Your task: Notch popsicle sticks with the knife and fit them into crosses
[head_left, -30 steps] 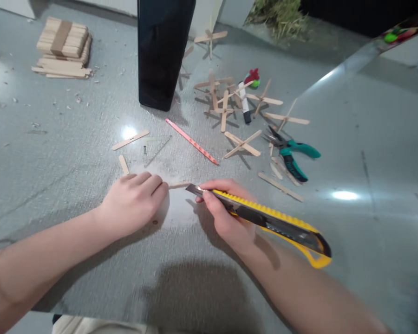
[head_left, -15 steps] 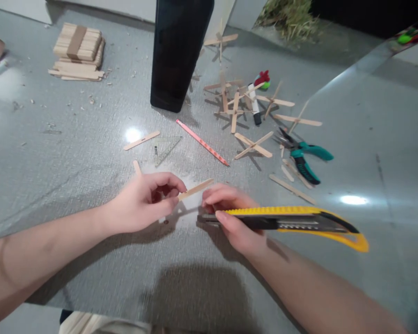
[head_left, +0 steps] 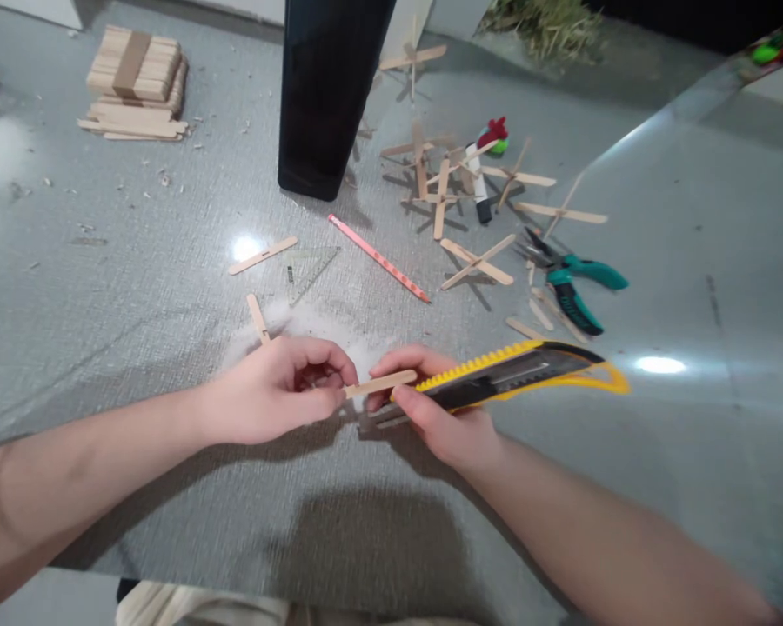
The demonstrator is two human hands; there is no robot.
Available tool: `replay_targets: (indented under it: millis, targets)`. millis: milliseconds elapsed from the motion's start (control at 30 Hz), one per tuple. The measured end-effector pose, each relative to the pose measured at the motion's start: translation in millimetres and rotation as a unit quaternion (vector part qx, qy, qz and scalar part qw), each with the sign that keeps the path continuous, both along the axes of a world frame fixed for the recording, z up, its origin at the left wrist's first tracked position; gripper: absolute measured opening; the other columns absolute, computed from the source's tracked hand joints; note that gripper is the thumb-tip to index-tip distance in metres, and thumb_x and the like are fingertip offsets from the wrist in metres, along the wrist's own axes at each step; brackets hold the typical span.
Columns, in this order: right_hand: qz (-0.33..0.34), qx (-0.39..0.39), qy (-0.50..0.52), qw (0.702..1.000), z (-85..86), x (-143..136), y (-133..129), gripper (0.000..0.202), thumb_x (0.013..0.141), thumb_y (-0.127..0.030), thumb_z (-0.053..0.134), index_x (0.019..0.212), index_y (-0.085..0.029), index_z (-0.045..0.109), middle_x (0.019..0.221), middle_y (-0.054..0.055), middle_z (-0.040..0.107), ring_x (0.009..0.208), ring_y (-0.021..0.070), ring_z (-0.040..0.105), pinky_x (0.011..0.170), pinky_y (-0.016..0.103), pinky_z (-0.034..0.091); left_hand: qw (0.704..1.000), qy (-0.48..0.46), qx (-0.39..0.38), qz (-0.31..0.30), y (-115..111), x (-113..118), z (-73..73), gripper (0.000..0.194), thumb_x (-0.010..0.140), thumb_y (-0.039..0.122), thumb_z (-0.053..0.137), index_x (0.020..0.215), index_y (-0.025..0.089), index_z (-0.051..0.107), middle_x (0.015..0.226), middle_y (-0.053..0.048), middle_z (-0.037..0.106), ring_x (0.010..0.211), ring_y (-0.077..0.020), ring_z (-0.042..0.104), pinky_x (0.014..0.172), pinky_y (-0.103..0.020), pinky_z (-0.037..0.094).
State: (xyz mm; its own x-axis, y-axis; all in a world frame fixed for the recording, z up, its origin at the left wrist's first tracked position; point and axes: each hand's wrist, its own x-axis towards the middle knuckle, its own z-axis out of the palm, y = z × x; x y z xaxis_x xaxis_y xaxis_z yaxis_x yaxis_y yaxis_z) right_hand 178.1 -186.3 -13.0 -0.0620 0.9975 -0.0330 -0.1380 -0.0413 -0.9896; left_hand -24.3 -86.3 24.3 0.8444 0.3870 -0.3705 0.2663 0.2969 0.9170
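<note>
Between the thumb and fingers of my left hand [head_left: 293,387], a wooden craft stick [head_left: 384,382] is pinched, its free end pointing right. My right hand [head_left: 440,404] is closed around a yellow and black utility knife [head_left: 522,374]. The knife's handle slants up to the right and its blade end points left, just below the stick. From this view I cannot tell whether the blade touches the wood. Another craft stick [head_left: 257,317] lies beyond my left hand, partly covered by it. A slotted stick [head_left: 263,256] rests farther off, beside a clear set square [head_left: 313,274].
A pink pencil [head_left: 378,257] lies mid-table, near a tall black object [head_left: 330,104]. Crossed sticks [head_left: 476,263], a glue stick [head_left: 478,183] and green-handled pliers [head_left: 571,283] are at the right. Bundled craft sticks [head_left: 134,65] sit at the back left, with shavings scattered around.
The stick in my left hand has moved slightly right and down, nearer my right hand. The knife's handle end has swung upward and to the left.
</note>
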Motion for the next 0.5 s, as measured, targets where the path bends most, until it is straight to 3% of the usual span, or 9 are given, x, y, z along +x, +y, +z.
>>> replay_targets:
  millis: [233,400,467,500]
  targets:
    - [0.005,-0.029,-0.021,0.999,-1.8,2.3,-2.7,0.015,0.093,-0.032,0.063,0.09,-0.02,0.072,0.074,0.001,0.074,0.061,0.0127,0.068,0.053,0.022,0.055,0.999,-0.02,-0.034,-0.005,-0.2,1.2,-2.4,0.012,0.082,0.023,0.065,0.089,0.015,0.06,0.07,0.004,0.054,0.062,-0.0065,0.048,0.056,-0.016,0.041]
    - [-0.006,-0.028,-0.062,0.998,0.9,1.2,-3.5,0.015,0.092,-0.03,0.06,0.089,-0.019,0.071,0.07,0.001,0.074,0.054,0.0128,0.067,0.045,0.021,0.052,0.991,-0.025,-0.128,-0.002,-9.3,4.1,-2.9,0.014,0.087,0.027,0.062,0.091,0.017,0.053,0.079,-0.002,0.063,0.071,-0.0112,0.061,0.061,-0.022,0.056]
    - [-0.016,0.027,-0.132,0.991,5.4,0.7,-2.6,0.012,0.091,-0.025,0.061,0.088,-0.02,0.071,0.07,0.0,0.074,0.054,0.0123,0.067,0.048,0.021,0.053,0.996,-0.01,-0.092,-0.003,-13.6,4.3,-0.7,0.013,0.09,0.028,0.059,0.09,0.017,0.053,0.074,0.001,0.06,0.066,-0.0099,0.06,0.058,-0.021,0.054]
    - [-0.022,0.067,-0.17,0.983,8.0,0.5,-2.1,0.01,0.09,-0.022,0.061,0.088,-0.021,0.071,0.071,0.0,0.074,0.056,0.0126,0.068,0.05,0.022,0.054,0.999,-0.002,-0.037,-0.001,-15.1,4.0,0.5,0.011,0.09,0.027,0.059,0.089,0.017,0.054,0.072,0.002,0.057,0.062,-0.0083,0.057,0.056,-0.019,0.051]
